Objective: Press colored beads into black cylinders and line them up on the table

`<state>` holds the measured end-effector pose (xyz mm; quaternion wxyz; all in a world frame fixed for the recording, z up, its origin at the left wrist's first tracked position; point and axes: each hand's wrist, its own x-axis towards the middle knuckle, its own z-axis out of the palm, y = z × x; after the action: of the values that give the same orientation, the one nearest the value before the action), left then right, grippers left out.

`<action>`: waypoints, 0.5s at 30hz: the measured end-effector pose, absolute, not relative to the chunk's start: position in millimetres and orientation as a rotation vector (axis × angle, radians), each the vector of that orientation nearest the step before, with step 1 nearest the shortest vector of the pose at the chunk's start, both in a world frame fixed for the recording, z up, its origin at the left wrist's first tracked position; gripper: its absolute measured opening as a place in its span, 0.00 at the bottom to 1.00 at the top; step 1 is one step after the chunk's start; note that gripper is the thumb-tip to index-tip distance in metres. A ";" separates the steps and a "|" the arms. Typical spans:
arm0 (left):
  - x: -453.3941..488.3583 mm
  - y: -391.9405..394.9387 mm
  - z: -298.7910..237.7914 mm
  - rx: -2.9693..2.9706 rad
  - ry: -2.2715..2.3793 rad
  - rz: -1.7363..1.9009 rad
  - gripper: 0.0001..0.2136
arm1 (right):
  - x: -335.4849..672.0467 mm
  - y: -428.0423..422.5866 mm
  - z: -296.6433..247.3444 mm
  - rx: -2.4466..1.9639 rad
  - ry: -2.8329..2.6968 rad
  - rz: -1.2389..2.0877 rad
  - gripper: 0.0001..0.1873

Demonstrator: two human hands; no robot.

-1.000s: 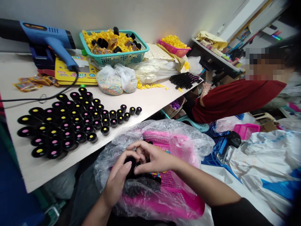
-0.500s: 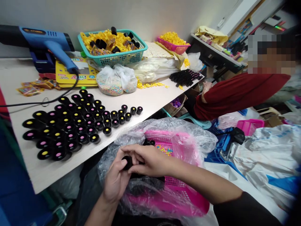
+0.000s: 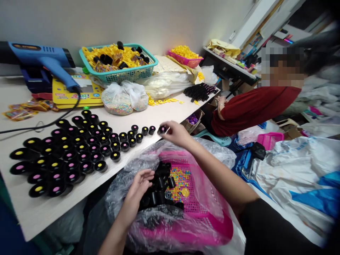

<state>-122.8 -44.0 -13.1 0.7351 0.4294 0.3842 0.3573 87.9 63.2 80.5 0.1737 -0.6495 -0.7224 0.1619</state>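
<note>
My right hand (image 3: pixel 175 133) pinches a small black cap with a pink centre (image 3: pixel 162 129) at the right end of the rows of black caps (image 3: pixel 79 145) on the white table (image 3: pixel 39 212). My left hand (image 3: pixel 139 186) reaches into the pink basket (image 3: pixel 209 226) on my lap, fingers curled over loose black caps (image 3: pixel 159 184); whether it grips one is unclear. The basket is lined with a clear plastic bag (image 3: pixel 127 177) and also holds coloured beads (image 3: pixel 179 180).
A blue heat gun (image 3: pixel 42 62) with its cord lies at the back left. A teal basket (image 3: pixel 118 63) of yellow parts, bags of beads (image 3: pixel 120 97) and a pink tray (image 3: pixel 184 56) stand behind. A person in a red shirt (image 3: pixel 255 106) sits to the right.
My right hand left the basket and carried a black cap up to the table's row end. My left hand dropped back among the caps in the basket. The view shifted slightly.
</note>
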 end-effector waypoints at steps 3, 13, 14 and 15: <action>-120.9 -38.9 -25.9 1.327 0.964 0.657 0.18 | 108.5 114.3 50.8 -2.075 -1.979 0.472 0.18; -53.7 -37.1 -38.2 2.060 0.687 0.445 0.16 | 96.7 54.1 68.7 -1.743 -1.879 0.481 0.20; -46.1 -36.0 -36.6 2.097 0.668 0.436 0.16 | 96.9 34.8 71.6 -1.736 -1.887 0.545 0.15; -40.9 -34.2 -34.9 2.128 0.655 0.430 0.17 | 98.0 15.7 71.9 -1.769 -1.898 0.624 0.12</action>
<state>-40.9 -34.2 -34.9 0.4231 0.8504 0.2615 0.1717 98.0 15.7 71.9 0.2344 -0.6444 -0.6915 0.2274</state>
